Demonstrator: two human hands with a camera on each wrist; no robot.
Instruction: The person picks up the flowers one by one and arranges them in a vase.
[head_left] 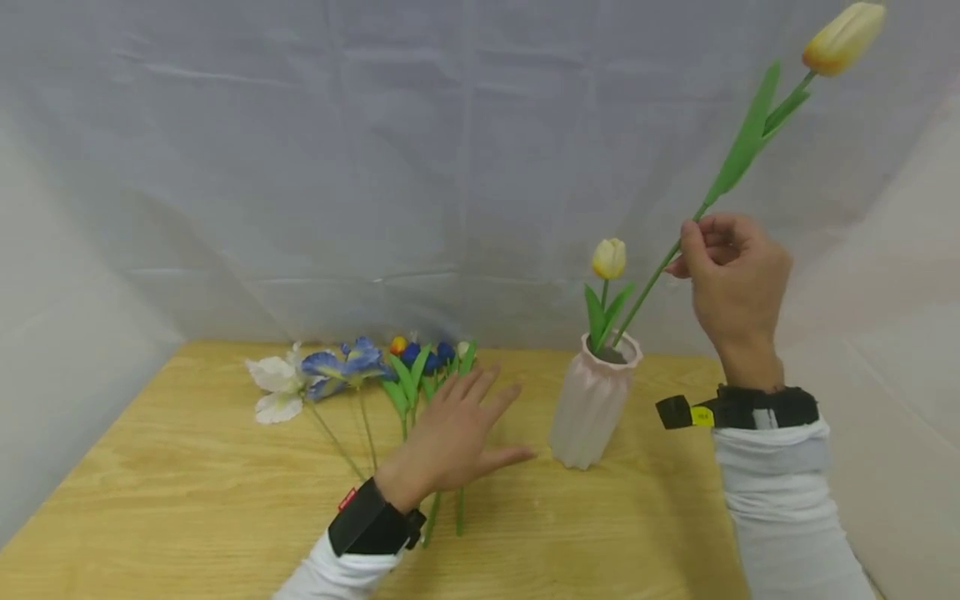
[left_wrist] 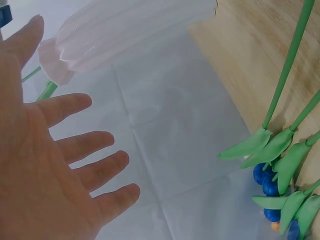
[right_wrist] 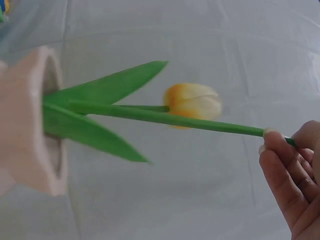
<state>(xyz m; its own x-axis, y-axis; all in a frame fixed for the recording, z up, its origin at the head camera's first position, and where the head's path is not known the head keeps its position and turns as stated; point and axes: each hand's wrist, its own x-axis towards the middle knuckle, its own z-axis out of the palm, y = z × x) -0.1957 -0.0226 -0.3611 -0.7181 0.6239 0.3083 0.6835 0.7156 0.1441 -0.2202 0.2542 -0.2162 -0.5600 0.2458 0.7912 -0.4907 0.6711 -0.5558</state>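
Note:
My right hand (head_left: 738,279) pinches the green stem of a yellow-white artificial tulip (head_left: 843,40), which slants up to the right. The lower end of that stem is inside the mouth of a ribbed pale pink vase (head_left: 588,408). A second, shorter tulip (head_left: 609,259) stands upright in the same vase, its two leaves at the rim. In the right wrist view, thumb and fingertips close on the stem (right_wrist: 220,126). My left hand (head_left: 457,433) is spread with straight fingers, holding nothing, left of the vase and over several lying flower stems (head_left: 460,508).
On the wooden table (head_left: 187,500) lie a white flower (head_left: 276,385), a blue iris-like flower (head_left: 348,367) and several stems with green leaves and dark blue heads (head_left: 420,357). An orange bud (head_left: 398,344) is among them. A grey sheet (head_left: 375,167) hangs behind the table.

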